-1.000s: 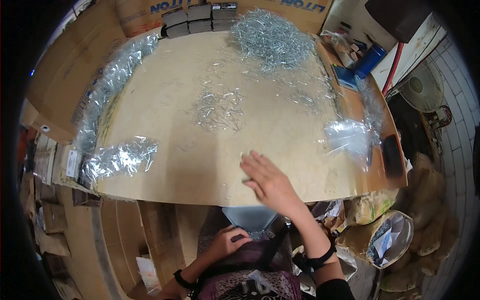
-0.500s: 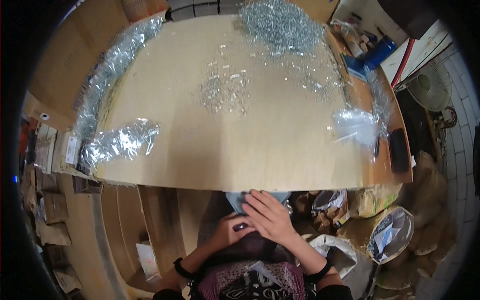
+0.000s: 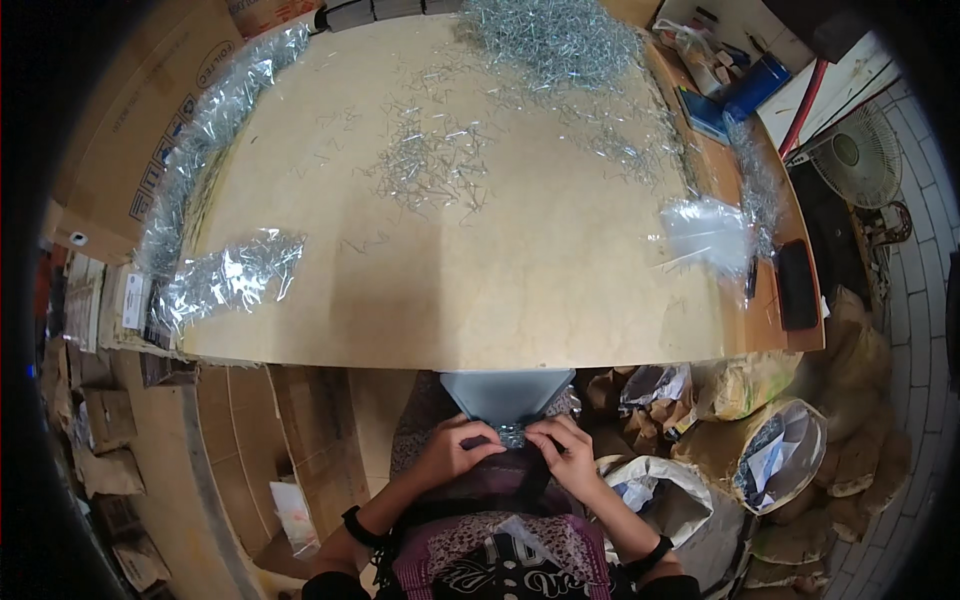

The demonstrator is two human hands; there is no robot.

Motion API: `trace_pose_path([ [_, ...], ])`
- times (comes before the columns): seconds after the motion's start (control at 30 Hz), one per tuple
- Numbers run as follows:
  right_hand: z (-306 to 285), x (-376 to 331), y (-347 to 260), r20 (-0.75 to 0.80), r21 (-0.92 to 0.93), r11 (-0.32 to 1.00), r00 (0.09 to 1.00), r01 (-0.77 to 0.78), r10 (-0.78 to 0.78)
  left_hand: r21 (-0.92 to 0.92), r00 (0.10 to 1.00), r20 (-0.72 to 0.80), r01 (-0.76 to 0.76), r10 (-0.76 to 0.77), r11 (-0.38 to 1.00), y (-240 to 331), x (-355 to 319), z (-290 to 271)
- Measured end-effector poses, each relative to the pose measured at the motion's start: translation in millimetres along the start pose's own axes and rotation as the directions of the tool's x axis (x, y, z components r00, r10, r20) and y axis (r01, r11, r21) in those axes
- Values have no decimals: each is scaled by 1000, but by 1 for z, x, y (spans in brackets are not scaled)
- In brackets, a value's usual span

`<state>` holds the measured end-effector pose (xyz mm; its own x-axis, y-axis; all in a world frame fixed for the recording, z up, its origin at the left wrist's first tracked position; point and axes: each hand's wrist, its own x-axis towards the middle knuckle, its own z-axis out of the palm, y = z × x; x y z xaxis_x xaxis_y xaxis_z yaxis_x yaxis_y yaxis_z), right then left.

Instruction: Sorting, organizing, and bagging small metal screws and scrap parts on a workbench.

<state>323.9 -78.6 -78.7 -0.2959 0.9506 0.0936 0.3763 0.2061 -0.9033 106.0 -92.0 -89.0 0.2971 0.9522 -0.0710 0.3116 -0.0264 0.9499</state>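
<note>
Below the near edge of a plywood tabletop (image 3: 560, 300), a grey tapered chute (image 3: 506, 392) narrows toward me. Small shiny pieces (image 3: 512, 435) gather at its narrow end. My left hand (image 3: 458, 448) is closed at the left side of that end, fingertips pinched. My right hand (image 3: 566, 452) pinches on the opposite side, thumb and fingers together. What lies between the fingers is too small to make out. Scattered thin metal wire pieces (image 3: 430, 155) lie mid-table, with a large heap of the same pieces (image 3: 560, 45) at the far side.
Clear plastic bags (image 3: 240, 275) lie at the table's left, and a clear bag (image 3: 705, 235) at the right. A dark phone (image 3: 797, 285) and a blue cylinder (image 3: 757, 87) are along the right side. Open sacks (image 3: 785, 460) stand below right; a fan (image 3: 855, 155) is beyond.
My right hand has come off the chute and down to the right of its narrow end, uncovering the chute. The two hands, overlapped before, are now apart. The view has shifted slightly.
</note>
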Motion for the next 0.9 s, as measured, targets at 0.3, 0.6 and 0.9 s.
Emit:
trace_pose_path([
  [0.3, -3, 2, -7, 256, -360, 921, 965, 145, -52, -26, 999, 22, -25, 25, 999, -4, 0, -1],
  [0.6, 3, 4, 10, 378, -194, 981, 924, 23, 53, -161, 983, 142, 141, -119, 977, -11, 0, 0],
  [0.9, -18, 25, -21, 406, 162, 982, 914, -101, 27, -556, 954, 244, 287, -177, 780, 1, -8, -22],
])
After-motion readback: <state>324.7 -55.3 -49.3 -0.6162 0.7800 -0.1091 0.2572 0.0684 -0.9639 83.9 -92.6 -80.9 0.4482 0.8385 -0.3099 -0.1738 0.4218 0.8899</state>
